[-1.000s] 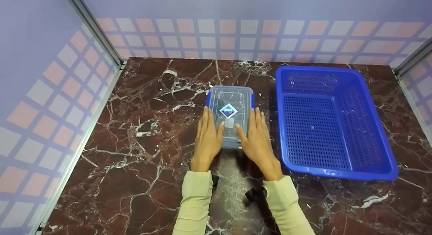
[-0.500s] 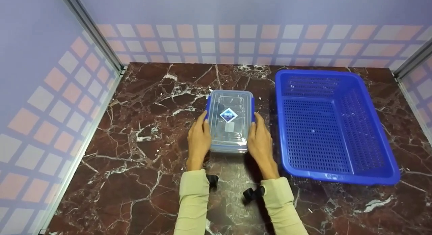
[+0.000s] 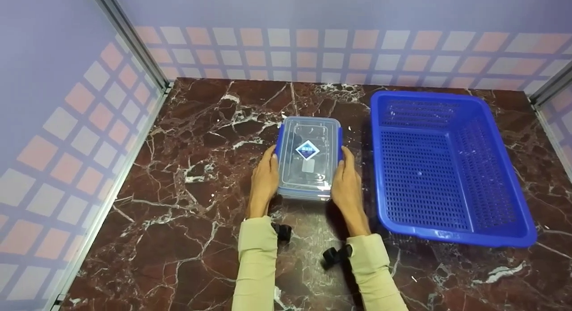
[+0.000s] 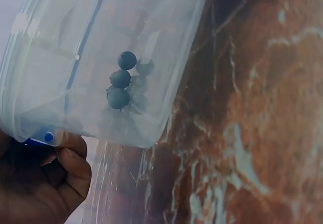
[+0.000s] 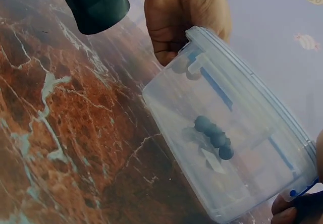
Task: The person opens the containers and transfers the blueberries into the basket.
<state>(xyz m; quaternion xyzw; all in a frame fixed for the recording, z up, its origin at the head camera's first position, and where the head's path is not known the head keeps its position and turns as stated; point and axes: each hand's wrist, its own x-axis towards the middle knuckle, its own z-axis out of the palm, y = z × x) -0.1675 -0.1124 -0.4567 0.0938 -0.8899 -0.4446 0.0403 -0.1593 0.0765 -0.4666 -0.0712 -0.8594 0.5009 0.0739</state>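
The clear box [image 3: 319, 179] is near the middle of the table [image 3: 192, 239], left of the blue basket [image 3: 451, 236], dark balls [image 4: 120, 78] inside. The left hand [image 3: 264, 181] and right hand [image 3: 347, 186] have fingers curled on its side clips [image 3: 279, 139]. Uneven force could twist the box; if the lid [image 3: 324, 136] loosens while it tips, the balls might roll out.
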